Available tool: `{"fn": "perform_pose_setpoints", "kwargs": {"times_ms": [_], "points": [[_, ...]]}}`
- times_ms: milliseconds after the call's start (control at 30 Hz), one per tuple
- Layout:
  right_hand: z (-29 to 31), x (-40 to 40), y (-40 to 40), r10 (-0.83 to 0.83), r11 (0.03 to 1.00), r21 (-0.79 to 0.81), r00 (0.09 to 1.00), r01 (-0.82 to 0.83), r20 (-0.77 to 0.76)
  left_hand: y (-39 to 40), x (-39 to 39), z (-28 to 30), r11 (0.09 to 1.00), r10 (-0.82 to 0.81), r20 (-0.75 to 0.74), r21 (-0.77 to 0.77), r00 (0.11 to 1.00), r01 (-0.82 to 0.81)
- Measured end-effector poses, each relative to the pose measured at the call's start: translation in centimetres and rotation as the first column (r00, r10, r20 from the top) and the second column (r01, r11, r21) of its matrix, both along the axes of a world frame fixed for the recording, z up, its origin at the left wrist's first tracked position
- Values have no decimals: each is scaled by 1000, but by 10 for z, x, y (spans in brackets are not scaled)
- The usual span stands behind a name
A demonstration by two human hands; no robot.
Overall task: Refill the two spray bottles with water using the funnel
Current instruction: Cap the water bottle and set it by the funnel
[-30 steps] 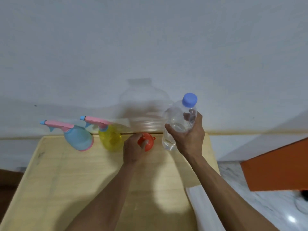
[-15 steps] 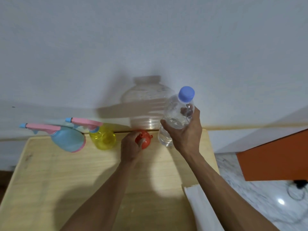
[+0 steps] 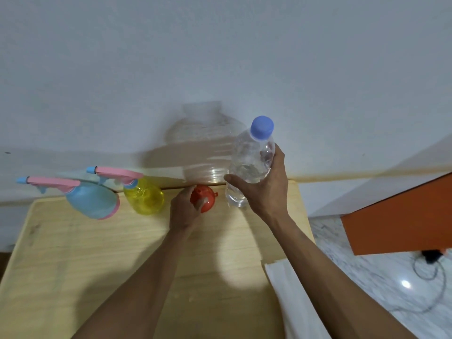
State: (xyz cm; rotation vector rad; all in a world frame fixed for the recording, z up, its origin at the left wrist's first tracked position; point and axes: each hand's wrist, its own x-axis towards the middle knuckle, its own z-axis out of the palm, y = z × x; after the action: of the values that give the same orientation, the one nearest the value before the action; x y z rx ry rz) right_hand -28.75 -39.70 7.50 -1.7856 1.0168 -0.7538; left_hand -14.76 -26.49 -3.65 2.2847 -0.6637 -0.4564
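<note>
Your right hand (image 3: 265, 189) grips the capped water bottle (image 3: 249, 165) above the bench (image 3: 73, 253); your left hand (image 3: 183, 211) pinches the orange funnel (image 3: 204, 196).

Clear glossy plastic water bottle (image 3: 249, 165) in the right hand (image 3: 266, 189); smooth orange plastic funnel (image 3: 205, 197) under the left hand (image 3: 183, 211); pale matt wooden table (image 3: 97, 260) beneath both.

A pale wooden worktop (image 3: 97, 265) fills the lower left. At 12 o'clock a large clear plastic jug (image 3: 203, 148) stands against the white wall (image 3: 220, 45). At 3 o'clock sits an orange box (image 3: 403, 216); at 4 o'clock, marble floor (image 3: 391, 289) with a dark cable (image 3: 428, 272) and a white cloth (image 3: 293, 294).
</note>
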Motion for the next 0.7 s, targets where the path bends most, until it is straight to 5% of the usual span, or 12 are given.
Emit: {"fn": "perform_pose_setpoints", "kwargs": {"times_ms": [167,333,700], "points": [[8,-39,4,56,998,45,995,-52,-80,15,-19,10,997,69,14,-21,998,-69],[7,-105,17,-62,997,29,992,65,-109,35,-74,24,986,136,90,-113,987,-126],[-45,-265,80,-208,961,126,942,247,-263,60,-220,34,966,-256,27,-29,966,256]]}}
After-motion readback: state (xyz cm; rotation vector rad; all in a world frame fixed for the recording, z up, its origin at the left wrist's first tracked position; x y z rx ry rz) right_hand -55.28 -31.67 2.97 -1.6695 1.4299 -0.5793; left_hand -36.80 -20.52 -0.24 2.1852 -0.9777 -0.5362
